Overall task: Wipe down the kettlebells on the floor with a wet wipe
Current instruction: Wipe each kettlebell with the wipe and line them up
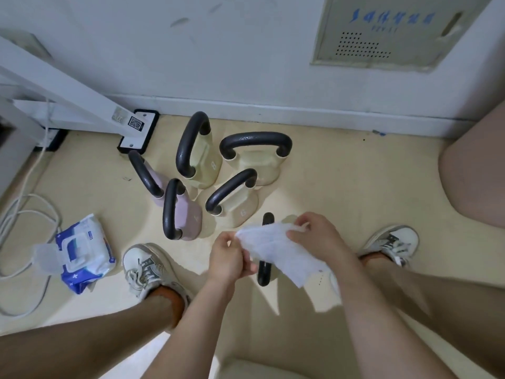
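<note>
Both hands stretch a white wet wipe (276, 248) between them: my left hand (228, 259) pinches its left edge, my right hand (317, 239) its upper right edge. Directly under the wipe stands a kettlebell of which only the dark handle (264, 272) shows. Beyond it on the beige floor stand several kettlebells with dark handles: two pink ones (188, 217) (155, 181) at left and three cream ones (203, 160) (257, 162) (240, 209).
An open blue-and-white pack of wipes (82, 250) lies on the floor at left, beside white cables (24, 214). A white machine frame (82, 105) slants from the left wall. My two sneakers (147, 266) (390, 243) flank the hands. A pink cushion (475, 170) stands right.
</note>
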Tool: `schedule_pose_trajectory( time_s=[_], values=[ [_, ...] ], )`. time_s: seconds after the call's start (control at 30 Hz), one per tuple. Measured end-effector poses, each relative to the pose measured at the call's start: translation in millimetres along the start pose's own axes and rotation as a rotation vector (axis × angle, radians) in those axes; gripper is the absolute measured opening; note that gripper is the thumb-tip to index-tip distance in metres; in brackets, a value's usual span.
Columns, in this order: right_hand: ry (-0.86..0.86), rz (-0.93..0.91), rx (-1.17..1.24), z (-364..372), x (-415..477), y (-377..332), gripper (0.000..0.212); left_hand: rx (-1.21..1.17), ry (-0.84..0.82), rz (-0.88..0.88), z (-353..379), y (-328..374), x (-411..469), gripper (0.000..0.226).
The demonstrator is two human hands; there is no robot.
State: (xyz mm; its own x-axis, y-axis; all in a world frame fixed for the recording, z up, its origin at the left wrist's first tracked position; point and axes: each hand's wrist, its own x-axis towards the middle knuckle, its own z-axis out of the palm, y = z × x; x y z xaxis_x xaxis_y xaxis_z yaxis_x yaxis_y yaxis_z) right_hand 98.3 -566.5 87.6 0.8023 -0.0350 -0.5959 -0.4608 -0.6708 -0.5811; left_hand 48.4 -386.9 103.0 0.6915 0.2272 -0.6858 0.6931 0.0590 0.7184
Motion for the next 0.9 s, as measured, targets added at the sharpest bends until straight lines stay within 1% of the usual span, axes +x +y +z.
schedule_pose_trajectory(
  time_s=[0.07, 0.1, 0.13, 0.17, 0.2, 0.23, 0.27, 0.3, 0.33, 0.4, 0.43, 0.47, 0.53, 0.6, 0.63, 0.67, 0.7, 0.73, 0.8, 0.83, 0.87, 0.9],
  values=[
    [0.212, 0.013, -0.155, 30, -3, -4, 0.043, 0.094, 0.074, -0.082, -4, -13, 14, 0.025],
    [0.261, 0.037, -0.129, 43, -5, -7, 0.049, 0.214, 0.094, -0.071, -7, -18, 20, 0.027],
    [0.238, 0.091, -0.016, 53, -7, -11, 0.048, 0.353, 0.13, -0.026, -10, -20, 25, 0.029],
    [0.156, 0.171, 0.159, 64, -7, -17, 0.044, 0.454, 0.178, 0.045, -12, -22, 29, 0.03],
    [0.068, 0.229, 0.316, 76, -6, -20, 0.041, 0.465, 0.211, 0.115, -11, -21, 29, 0.028],
    [0.005, 0.259, 0.395, 86, -5, -23, 0.037, 0.433, 0.193, 0.157, -7, -19, 28, 0.025],
    [-0.005, 0.252, 0.412, 97, -2, -26, 0.032, 0.396, 0.137, 0.163, -2, -17, 26, 0.024],
    [0.021, 0.235, 0.4, 104, 2, -28, 0.026, 0.358, 0.067, 0.16, 5, -18, 26, 0.026],
    [0.06, 0.22, 0.385, 109, 8, -30, 0.022, 0.316, 0.032, 0.146, 9, -19, 24, 0.028],
    [0.099, 0.247, 0.437, 107, 19, -37, 0.022, 0.225, 0.051, 0.144, 13, -21, 24, 0.031],
    [0.086, 0.293, 0.529, 102, 24, -40, 0.022, 0.207, 0.079, 0.159, 13, -21, 24, 0.032],
    [0.04, 0.359, 0.637, 95, 31, -41, 0.019, 0.2, 0.09, 0.164, 13, -22, 25, 0.032],
    [-0.167, 0.481, 0.81, 82, 39, -43, 0.018, 0.133, 0.062, 0.109, 12, -21, 28, 0.029],
    [-0.332, 0.504, 0.941, 75, 42, -38, 0.021, 0.085, 0.007, 0.044, 13, -20, 34, 0.026],
    [-0.361, 0.502, 0.972, 74, 42, -35, 0.022, 0.075, -0.011, 0.023, 14, -22, 40, 0.024],
    [-0.355, 0.5, 0.979, 75, 43, -33, 0.022, 0.062, -0.03, -0.008, 14, -25, 44, 0.023],
    [-0.308, 0.471, 0.936, 79, 40, -32, 0.021, 0.035, -0.052, -0.045, 15, -27, 46, 0.026],
    [-0.211, 0.422, 0.842, 86, 36, -31, 0.019, -0.005, -0.077, -0.086, 17, -28, 47, 0.029],
    [0.058, 0.302, 0.647, 102, 21, -29, 0.012, -0.091, -0.103, -0.149, 18, -31, 48, 0.033],
    [0.135, 0.247, 0.614, 109, 12, -28, 0.011, -0.142, -0.105, -0.177, 17, -32, 48, 0.033],
    [0.155, 0.219, 0.626, 112, 5, -26, 0.01, -0.199, -0.111, -0.212, 15, -31, 49, 0.032],
    [0.137, 0.223, 0.66, 111, 0, -24, 0.009, -0.258, -0.124, -0.255, 13, -30, 49, 0.031]
  ],
)
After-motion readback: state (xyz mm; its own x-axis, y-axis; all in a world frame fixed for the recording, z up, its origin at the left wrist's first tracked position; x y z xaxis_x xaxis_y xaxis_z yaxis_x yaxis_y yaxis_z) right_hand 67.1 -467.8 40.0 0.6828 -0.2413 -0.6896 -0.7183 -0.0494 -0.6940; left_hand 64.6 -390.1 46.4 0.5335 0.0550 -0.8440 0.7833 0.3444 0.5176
